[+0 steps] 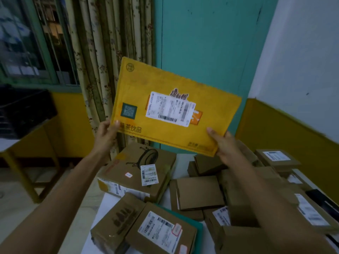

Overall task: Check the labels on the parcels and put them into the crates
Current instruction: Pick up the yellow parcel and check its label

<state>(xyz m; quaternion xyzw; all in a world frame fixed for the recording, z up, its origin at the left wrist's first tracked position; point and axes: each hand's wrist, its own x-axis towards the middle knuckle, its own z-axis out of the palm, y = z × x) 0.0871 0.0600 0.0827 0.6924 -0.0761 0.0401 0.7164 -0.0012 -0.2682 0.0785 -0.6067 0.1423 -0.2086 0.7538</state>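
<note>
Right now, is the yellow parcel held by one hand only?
No: the left hand and the right hand each grip a lower corner of the yellow parcel.

Left arm point(73, 180) and right arm point(271, 204) in shot, both bare all the way to the frame's edge. The left hand point(105, 132) is bare as well, a short nail showing on its thumb point(116, 124). The right hand point(222, 143) is bare too, and that arm is blurred close to camera.

The yellow parcel point(165, 79) has a label point(170, 109) too blurred to read.
</note>
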